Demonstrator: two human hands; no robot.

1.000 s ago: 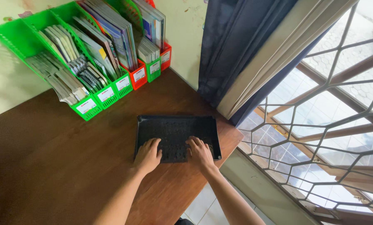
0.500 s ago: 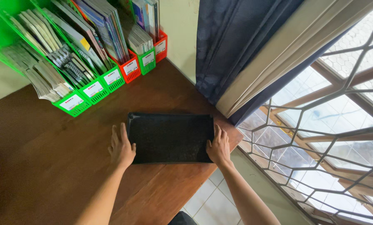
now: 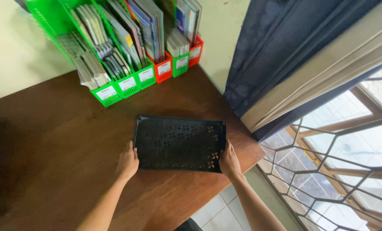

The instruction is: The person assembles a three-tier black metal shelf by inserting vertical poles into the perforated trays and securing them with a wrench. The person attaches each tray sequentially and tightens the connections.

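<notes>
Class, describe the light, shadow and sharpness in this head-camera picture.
Head view: daylight enters through the latticed window on the right; the brown wooden desk darkens toward its left edge; the black perforated plastic tray and both hands are sharp, with no glare.

A black plastic tray (image 3: 178, 143), shallow and rectangular, is lying over the near right part of a brown wooden desk (image 3: 50, 145), its long sides running roughly across the view. Its flat face is showing rows of small flower-shaped cut-outs, with a low raised rim running round the edges. The left hand (image 3: 127, 161) is gripping its near left corner and the right hand (image 3: 229, 161) is gripping its near right corner. Whether it is resting on the wood or being held just above it is not clear.
</notes>
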